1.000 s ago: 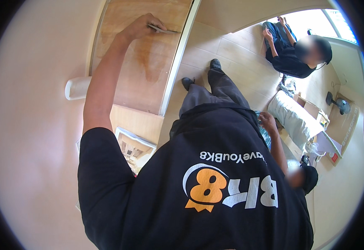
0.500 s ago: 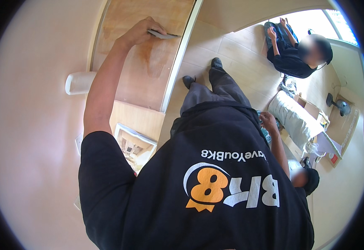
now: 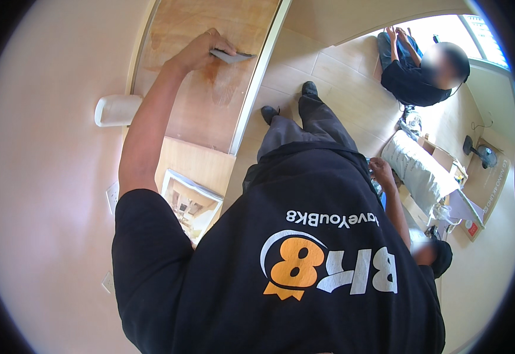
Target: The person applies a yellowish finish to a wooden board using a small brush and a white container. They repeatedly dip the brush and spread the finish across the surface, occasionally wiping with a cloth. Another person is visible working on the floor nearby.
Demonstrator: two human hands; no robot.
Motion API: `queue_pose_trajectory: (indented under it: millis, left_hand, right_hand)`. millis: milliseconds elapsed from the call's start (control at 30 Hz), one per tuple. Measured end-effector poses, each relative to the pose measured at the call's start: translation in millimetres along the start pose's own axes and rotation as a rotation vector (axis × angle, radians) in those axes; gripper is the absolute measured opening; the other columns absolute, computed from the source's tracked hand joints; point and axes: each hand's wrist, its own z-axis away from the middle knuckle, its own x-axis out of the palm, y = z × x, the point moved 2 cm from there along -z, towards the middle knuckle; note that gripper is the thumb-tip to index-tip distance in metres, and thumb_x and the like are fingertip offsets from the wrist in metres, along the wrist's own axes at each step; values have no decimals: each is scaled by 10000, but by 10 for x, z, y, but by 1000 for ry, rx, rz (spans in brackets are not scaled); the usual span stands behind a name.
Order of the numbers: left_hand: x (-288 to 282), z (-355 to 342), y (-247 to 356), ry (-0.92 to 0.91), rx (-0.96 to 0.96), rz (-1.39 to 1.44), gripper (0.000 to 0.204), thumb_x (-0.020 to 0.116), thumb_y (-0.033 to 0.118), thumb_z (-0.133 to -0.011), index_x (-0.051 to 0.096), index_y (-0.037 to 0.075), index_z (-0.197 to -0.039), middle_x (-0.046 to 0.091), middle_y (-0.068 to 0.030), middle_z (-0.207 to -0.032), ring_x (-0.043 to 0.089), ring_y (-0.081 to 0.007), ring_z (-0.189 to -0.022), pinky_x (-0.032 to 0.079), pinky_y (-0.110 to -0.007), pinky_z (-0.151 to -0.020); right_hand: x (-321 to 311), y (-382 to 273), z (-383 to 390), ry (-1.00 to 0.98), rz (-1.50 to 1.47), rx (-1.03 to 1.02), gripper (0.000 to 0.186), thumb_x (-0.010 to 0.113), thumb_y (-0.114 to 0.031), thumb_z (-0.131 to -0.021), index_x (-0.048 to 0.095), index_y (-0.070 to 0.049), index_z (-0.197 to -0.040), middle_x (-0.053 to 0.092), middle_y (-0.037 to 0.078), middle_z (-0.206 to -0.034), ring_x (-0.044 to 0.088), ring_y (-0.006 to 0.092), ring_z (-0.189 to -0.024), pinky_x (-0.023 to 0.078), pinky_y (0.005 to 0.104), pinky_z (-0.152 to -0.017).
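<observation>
My left hand [image 3: 210,48] is closed round a thin, flat grey scraper-like tool [image 3: 231,56]. The tool's dark edge lies at the surface of a brown wooden panel [image 3: 177,106], near the pale strip along its right side. Darker, blotchy patches mark the panel around the tool. Low at my right side, by my hip, my right hand [image 3: 380,170] has its fingers curled. A bluish thing [image 3: 378,187] shows beside it, partly hidden by the hand and my shirt; I cannot make out whether it is held.
A white rounded fixture [image 3: 117,111] juts from the left wall. Below the panel is a framed picture or mirror [image 3: 193,197]. A person [image 3: 417,79] sits on the floor at the far right. Nearer are a white sack [image 3: 418,164], a small fan [image 3: 485,156] and another person's cap [image 3: 442,257].
My left hand and the tool have shifted slightly toward me along the panel. The seated person's hands have come together. My right hand has barely moved.
</observation>
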Motion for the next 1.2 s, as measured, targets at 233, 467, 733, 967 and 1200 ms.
queue_pose_trajectory:
  millis: [233, 467, 733, 967, 1200]
  left_hand:
    - [103, 220, 69, 8, -17, 31, 523, 680, -212, -650, 783, 109, -1050, 742, -49, -1163, 585, -227, -1028, 469, -309, -979]
    - [145, 419, 249, 24, -50, 52, 466, 701, -159, -719, 788, 135, -1068, 747, -10, -1150, 569, -232, -1008, 488, -314, -970]
    - [74, 318, 126, 266, -52, 141, 426, 665, -143, -782, 781, 109, -1106, 743, -60, -1149, 610, -230, -1057, 509, -326, -971]
    - [108, -155, 9, 257, -39, 153, 414, 676, -130, -777, 784, 115, -1093, 730, -62, -1162, 614, -229, -1085, 517, -337, -995]
    - [149, -133, -63, 166, 19, 69, 473, 647, -167, -729, 788, 123, -1075, 736, -46, -1157, 608, -235, -1091, 503, -331, -1009]
  right_hand:
    - [-2, 26, -3, -6, 28, -53, 345, 621, -253, -975, 646, 6, -1201, 739, 115, -981, 688, 174, -655, 529, 298, -558]
    - [-82, -84, -5, -6, 54, -84, 322, 624, -243, -965, 655, 2, -1171, 739, 118, -975, 715, 192, -746, 565, 309, -596]
    - [-27, -197, -91, -29, 44, -94, 296, 628, -221, -946, 668, -4, -1144, 738, 122, -978, 725, 195, -816, 587, 319, -636]
    - [-30, -296, -133, -12, 49, -128, 308, 633, -228, -952, 668, -1, -1157, 740, 119, -949, 695, 183, -727, 552, 312, -595]
    - [36, -75, -54, 14, 31, -110, 305, 638, -236, -965, 667, 0, -1155, 735, 106, -938, 678, 186, -659, 538, 313, -578]
